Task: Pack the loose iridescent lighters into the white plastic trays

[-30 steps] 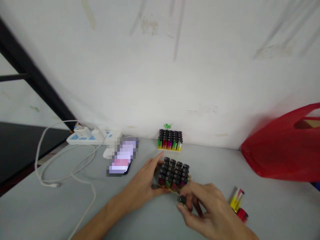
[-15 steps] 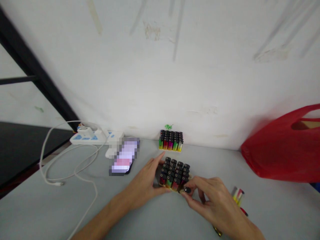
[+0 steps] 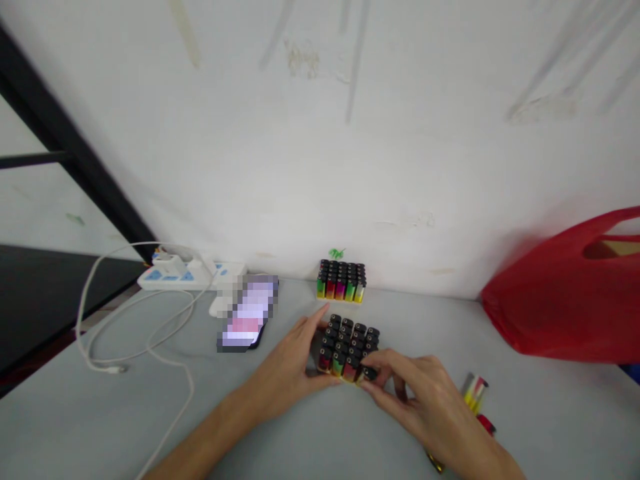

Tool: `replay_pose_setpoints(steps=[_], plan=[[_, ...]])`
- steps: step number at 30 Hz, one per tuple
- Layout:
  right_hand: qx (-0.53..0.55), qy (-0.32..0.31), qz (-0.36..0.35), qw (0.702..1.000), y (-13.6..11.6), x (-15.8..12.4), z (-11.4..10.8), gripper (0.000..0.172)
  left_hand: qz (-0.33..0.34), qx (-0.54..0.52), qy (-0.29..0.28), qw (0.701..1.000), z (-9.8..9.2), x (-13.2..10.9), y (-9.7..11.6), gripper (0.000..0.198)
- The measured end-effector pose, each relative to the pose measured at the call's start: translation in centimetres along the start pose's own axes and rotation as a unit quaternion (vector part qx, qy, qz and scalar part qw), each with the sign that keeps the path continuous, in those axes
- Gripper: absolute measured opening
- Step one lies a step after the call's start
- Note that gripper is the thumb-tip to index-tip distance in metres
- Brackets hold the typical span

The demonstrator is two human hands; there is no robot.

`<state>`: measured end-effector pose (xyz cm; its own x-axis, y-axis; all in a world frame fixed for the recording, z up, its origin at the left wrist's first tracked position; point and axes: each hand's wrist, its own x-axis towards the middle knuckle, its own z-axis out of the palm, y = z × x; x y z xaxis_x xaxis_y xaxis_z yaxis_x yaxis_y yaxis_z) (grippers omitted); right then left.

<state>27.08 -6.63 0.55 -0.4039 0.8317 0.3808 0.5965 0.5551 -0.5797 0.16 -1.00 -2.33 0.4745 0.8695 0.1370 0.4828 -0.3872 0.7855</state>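
Observation:
Several black-topped lighters [image 3: 341, 357] stand upright in rows in a tray on the grey table. My left hand [image 3: 295, 360] rests against the left side of this group, thumb along the front edge and fingers behind, so it grips the tray. At the front right corner my right hand [image 3: 420, 393] pinches a lighter [image 3: 370, 373] by its black top, beside the other lighters. Its lower body is mostly hidden by the fingers. Behind, near the wall, a second block of lighters [image 3: 341, 283] stands in rows.
Loose lighters [image 3: 475, 393] lie right of my right hand, some partly under the forearm. A red bag [image 3: 565, 307] sits at the right. On the left are a phone [image 3: 247, 313], a power strip [image 3: 150, 277] and a white cable [image 3: 187, 380].
My right hand has moved the lighter slightly left and back, closer to the rows at the front right corner. The left hand stays in place.

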Motion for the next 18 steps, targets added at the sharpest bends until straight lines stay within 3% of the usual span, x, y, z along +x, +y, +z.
replay_pose_setpoints(steps=[5, 9, 11, 15, 16, 18], plan=[[0.045, 0.038, 0.051, 0.997, -0.5, 0.5, -0.7, 0.026, -0.001, -0.004, -0.001, 1.000, 0.0, 0.0, 0.0, 0.116], [-0.038, 0.043, 0.197, 0.979, 0.7, -0.4, -3.6, 0.041, -0.013, -0.006, -0.001, 1.000, 0.0, 0.0, 0.1, 0.118], [-0.131, 0.016, 0.293, 0.947, 2.4, -2.1, -5.4, 0.047, -0.012, -0.007, 0.001, 1.000, 0.0, 0.1, 0.1, 0.117], [-0.291, -0.049, 0.494, 0.818, 6.4, -6.7, -8.3, 0.057, -0.012, -0.008, -0.001, 1.000, 0.0, 0.0, 0.1, 0.116], [-0.282, -0.082, 0.523, 0.800, 7.1, -7.5, -8.7, 0.058, -0.012, -0.008, -0.003, 1.000, 0.0, 0.0, 0.1, 0.116], [-0.266, -0.087, 0.529, 0.801, 8.0, -8.3, -8.9, 0.061, -0.011, -0.005, -0.003, 1.000, 0.0, 0.0, 0.0, 0.117]])
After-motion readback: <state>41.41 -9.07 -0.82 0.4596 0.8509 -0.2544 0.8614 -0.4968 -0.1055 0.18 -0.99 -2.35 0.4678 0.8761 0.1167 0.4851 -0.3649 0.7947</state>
